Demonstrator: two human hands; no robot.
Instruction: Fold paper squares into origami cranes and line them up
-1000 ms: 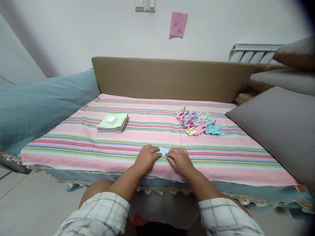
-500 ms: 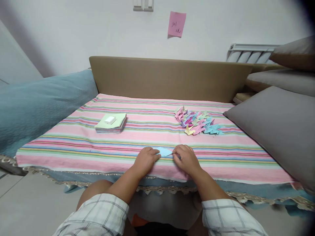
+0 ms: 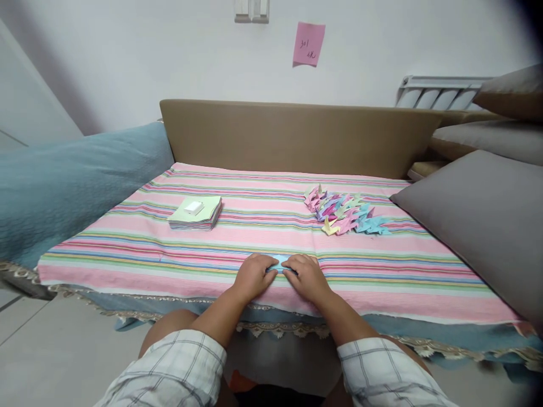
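A small piece of light blue folded paper (image 3: 280, 259) lies flat on the striped cloth near its front edge, mostly covered by fingers. My left hand (image 3: 253, 275) grips its left part, fingertips and thumb closed on it. From the other side my right hand (image 3: 306, 276) holds the right part, its fingers curled over the paper. The two hands are close together, with only a narrow strip of blue showing between them. Farther back on the right lies a pile of folded paper cranes (image 3: 345, 217) in pink, purple, yellow, green and blue.
On the left, a stack of square paper (image 3: 195, 221) carries a small white block (image 3: 194, 207). The pink striped cloth (image 3: 254, 226) covers the seat. A grey cushion (image 3: 479, 209) stands at the right, a blue armrest (image 3: 93, 169) at the left, and a brown backrest (image 3: 292, 138) behind.
My right hand has moved left along the blue paper, closer to my left hand, so less paper shows. The view has shifted slightly. The cranes and paper stack stay in place.
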